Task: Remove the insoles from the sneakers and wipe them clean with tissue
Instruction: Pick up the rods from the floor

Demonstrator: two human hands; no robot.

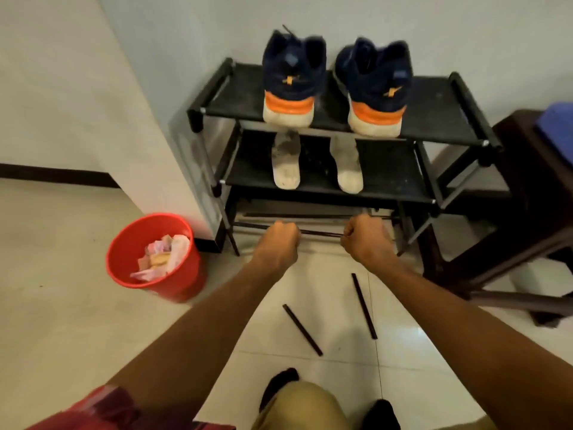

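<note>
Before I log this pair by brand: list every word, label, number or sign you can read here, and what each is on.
No text can be read in this view.
Left sneaker: orange heel mark and small patch, too blurred to read, no letters legible.
Right sneaker: orange heel mark and small patch, also too blurred to read.
Wrappers in the red bin: any print is too blurred to read.
</note>
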